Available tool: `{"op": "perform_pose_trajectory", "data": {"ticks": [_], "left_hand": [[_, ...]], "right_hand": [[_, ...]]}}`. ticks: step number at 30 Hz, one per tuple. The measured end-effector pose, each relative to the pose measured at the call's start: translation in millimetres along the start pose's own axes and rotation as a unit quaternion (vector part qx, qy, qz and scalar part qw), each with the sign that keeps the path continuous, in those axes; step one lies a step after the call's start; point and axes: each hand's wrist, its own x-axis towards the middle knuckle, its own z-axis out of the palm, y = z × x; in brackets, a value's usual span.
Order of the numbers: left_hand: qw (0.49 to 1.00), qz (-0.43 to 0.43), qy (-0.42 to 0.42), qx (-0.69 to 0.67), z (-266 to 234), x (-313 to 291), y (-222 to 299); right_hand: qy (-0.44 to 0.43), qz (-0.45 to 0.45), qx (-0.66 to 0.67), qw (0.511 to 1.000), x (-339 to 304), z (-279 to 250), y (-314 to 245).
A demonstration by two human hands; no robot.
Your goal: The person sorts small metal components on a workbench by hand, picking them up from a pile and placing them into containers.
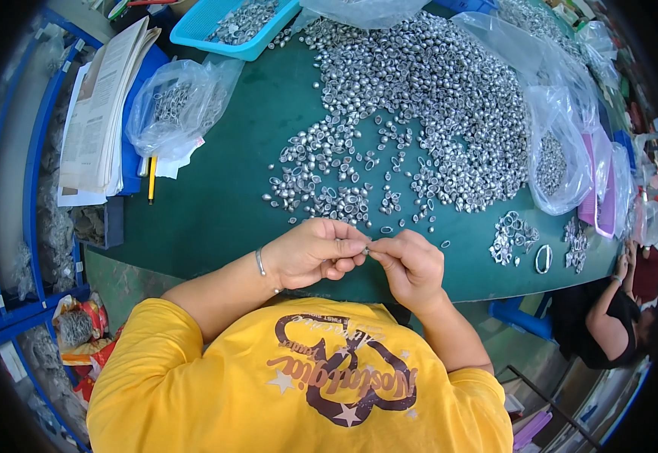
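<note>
Close to the table's near edge, my left hand [315, 251] and my right hand [412, 266] meet fingertip to fingertip. Between them they pinch a small silver metal piece [365, 251], mostly covered by the fingers. Both hands are closed. Just beyond them, a large heap of small silver oval metal pieces [420, 75] spreads over the green table [216, 219], thinning to scattered ones near my hands. Some pieces look like open rings, others like rounded shells.
A blue plastic basket [250, 49] of metal parts stands at the far left, near a clear bag [182, 106] and papers [106, 113]. At right lie small clusters of parts [512, 238], a silver ring [543, 259] and another bag [559, 162]. Another person [608, 317] sits beyond.
</note>
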Motion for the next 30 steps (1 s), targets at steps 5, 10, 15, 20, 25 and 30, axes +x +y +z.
{"op": "perform_pose_trajectory", "data": {"ticks": [5,10,15,20,25,30], "left_hand": [[0.991,0.029,0.051,0.118,12,-4,-1],[0.977,0.051,0.054,0.201,18,-6,-4],[0.855,0.231,0.047,0.462,11,0,-10],[0.786,0.317,0.101,0.521,16,8,-18],[0.99,0.097,0.042,0.092,21,6,-10],[0.843,0.227,0.186,0.451,11,7,14]], "right_hand": [[0.027,-0.01,-0.043,0.999,0,4,-6],[0.02,0.025,-0.024,0.999,-4,6,-5],[0.026,0.169,0.122,0.978,-8,10,-7],[0.084,0.244,0.155,0.954,-8,22,-2],[0.097,0.037,-0.024,0.994,-1,17,-2],[0.051,0.083,-0.176,0.979,20,-18,23]]}}
